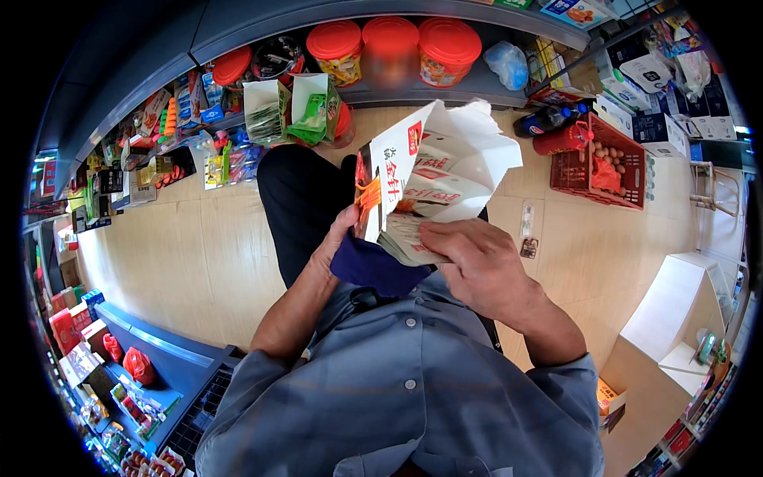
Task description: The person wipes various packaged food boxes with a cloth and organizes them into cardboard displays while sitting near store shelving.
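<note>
A white display carton (403,151) with torn flaps and a printed front is tilted open in front of my chest. Inside it stands a row of flat packets (429,188) with red print. My left hand (340,232) grips the carton's left side, thumb on the outer face and most fingers hidden behind it. Beneath that hand hangs a dark purple cloth (377,267); what holds it is hidden. Closed over the near end of the packets is my right hand (477,258), its fingertips pressed on their edges. My lap and dark trousers (288,208) lie below the carton.
Ahead, a low shelf carries red-lidded tubs (335,41) and two opened cartons of green packets (316,107). A red crate of eggs (602,167) and dark drink bottles (543,119) stand at right. Behind left is a blue-grey shelf (163,338); a white cabinet (664,306) is at right.
</note>
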The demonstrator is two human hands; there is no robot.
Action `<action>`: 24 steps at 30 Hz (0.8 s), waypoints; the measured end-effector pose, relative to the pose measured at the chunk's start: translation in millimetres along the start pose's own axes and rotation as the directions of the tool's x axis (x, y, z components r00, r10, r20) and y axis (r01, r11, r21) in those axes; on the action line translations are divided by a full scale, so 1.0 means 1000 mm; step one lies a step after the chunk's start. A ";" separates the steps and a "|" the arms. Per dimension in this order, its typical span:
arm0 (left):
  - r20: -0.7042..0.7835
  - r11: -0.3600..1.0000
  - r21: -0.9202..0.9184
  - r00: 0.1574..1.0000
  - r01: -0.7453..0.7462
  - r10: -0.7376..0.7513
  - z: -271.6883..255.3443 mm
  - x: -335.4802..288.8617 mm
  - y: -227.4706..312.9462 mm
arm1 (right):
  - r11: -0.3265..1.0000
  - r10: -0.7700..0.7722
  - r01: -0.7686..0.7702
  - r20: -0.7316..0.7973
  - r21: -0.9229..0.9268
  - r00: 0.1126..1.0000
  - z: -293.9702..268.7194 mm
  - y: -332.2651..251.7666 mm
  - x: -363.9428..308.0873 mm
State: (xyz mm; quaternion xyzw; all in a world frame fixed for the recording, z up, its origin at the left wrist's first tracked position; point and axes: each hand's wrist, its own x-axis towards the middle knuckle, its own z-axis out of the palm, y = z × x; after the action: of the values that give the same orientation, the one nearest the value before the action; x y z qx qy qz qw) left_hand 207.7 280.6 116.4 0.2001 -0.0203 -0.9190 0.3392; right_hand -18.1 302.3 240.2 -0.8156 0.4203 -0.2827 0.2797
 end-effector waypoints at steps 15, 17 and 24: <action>0.040 0.965 0.022 0.965 -0.262 0.261 0.034 0.024 0.012 | 0.690 0.507 -0.385 -0.029 0.613 0.861 0.050 -0.009 -0.020; 0.040 0.942 0.047 0.943 -0.333 0.331 0.049 0.032 0.011 | 0.796 0.442 -0.311 -0.148 0.519 0.885 0.069 -0.010 -0.005; -0.080 0.907 0.091 0.905 -0.411 0.418 0.046 0.039 0.009 | 0.532 0.680 -0.214 -0.263 0.819 0.685 0.089 0.028 0.008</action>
State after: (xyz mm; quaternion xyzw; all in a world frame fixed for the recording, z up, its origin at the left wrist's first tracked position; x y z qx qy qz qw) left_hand 168.5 244.3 146.8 0.2480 -0.0790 -0.8137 0.5197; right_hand 33.4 301.0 161.5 -0.3653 0.5359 -0.5631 0.5122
